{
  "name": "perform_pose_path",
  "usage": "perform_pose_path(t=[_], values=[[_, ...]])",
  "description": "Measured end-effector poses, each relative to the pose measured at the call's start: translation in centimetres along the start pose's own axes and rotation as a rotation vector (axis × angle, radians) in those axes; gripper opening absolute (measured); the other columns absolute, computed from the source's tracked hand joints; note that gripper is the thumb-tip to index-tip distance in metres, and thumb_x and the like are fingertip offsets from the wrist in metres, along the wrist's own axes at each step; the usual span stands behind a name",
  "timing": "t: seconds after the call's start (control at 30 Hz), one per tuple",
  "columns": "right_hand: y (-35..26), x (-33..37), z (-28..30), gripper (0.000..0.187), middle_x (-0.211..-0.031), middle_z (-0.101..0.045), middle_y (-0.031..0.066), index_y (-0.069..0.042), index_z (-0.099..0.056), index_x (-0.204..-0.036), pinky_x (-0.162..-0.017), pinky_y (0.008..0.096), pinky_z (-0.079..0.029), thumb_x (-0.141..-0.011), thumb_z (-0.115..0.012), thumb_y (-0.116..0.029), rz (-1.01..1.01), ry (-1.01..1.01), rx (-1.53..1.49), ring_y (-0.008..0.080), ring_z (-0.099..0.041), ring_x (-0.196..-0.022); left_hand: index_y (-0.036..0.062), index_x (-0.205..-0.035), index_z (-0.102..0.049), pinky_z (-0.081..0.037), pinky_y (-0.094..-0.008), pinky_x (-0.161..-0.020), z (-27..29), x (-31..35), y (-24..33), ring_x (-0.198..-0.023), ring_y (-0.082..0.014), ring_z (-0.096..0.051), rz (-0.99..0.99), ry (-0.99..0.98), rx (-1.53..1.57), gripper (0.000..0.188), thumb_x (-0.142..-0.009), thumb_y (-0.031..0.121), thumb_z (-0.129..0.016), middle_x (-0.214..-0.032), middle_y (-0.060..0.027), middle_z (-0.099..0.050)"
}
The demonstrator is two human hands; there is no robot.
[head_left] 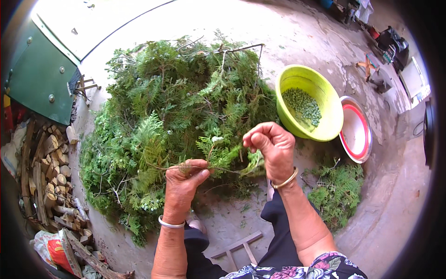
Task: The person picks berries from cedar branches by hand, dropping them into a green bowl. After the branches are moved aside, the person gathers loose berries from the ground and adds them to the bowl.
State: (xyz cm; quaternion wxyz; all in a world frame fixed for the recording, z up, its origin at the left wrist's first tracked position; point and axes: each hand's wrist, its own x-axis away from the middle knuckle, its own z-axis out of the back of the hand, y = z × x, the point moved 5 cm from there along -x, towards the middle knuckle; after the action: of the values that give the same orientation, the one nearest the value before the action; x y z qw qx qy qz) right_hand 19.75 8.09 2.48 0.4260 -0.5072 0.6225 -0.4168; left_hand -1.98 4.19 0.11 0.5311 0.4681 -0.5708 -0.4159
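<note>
My left hand pinches the thin stem of an evergreen sprig between thumb and fingers. Flat, scaly green leaves spread from the stem, with a pale seed cone near its top. To the right of this sprig, my right hand is raised with fingers curled against the thumb. Whatever its fingertips may hold is too small to make out. Beyond both hands lies a large heap of evergreen branches. A yellow-green basin tilts beside the heap, holding many small green seed cones.
Right of the basin leans a white basin with a red ring. A smaller pile of branches lies near my right forearm. Stacked firewood and a plastic bag line the left. Between my feet is a wooden frame.
</note>
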Motion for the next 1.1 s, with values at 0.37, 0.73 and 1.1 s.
perform_pose_path(t=[0.37, 0.73, 1.1], values=[[1.4, 1.1, -1.2, 0.026, -0.083, -0.066, 0.0034, 0.000, -0.064, -0.102, -0.069, 0.0212, -0.051, -0.077, -0.072, -0.002, -0.256, -0.266, 0.221, 0.0066, -0.060, -0.076, -0.0023, -0.091, -0.068, -0.051, -0.0236, -0.072, -0.9, 0.4, 0.5, -0.076, -0.0095, -0.062, 0.070, -0.172, -0.142, 0.018, -0.074, -0.008, -0.066, -0.082, -0.0036, -0.068], [3.1, 1.6, -2.0, 0.010, -0.072, -0.059, -0.0017, -0.002, -0.062, -0.084, -0.059, 0.0201, -0.046, -0.079, -0.070, -0.003, -0.280, -0.280, 0.146, 0.0036, -0.052, -0.065, 0.0001, -0.093, -0.070, -0.051, -0.0222, -0.070, -0.4, 0.7, 0.2, -0.076, -0.0081, -0.061, 0.090, -0.206, -0.113, 0.019, -0.076, -0.006, -0.068, -0.082, -0.0030, -0.068], [3.4, -0.2, 0.7, 0.013, -0.084, -0.059, 0.0099, 0.004, -0.056, -0.099, -0.060, 0.0280, -0.048, -0.090, -0.056, -0.006, -0.423, -0.038, -0.671, 0.0157, -0.056, -0.070, -0.0034, -0.090, -0.065, -0.054, -0.0263, -0.069, 1.6, 1.1, 0.6, -0.072, -0.0182, -0.068, 0.125, -0.135, 0.116, 0.015, -0.075, -0.005, -0.066, -0.079, -0.0110, -0.068]])
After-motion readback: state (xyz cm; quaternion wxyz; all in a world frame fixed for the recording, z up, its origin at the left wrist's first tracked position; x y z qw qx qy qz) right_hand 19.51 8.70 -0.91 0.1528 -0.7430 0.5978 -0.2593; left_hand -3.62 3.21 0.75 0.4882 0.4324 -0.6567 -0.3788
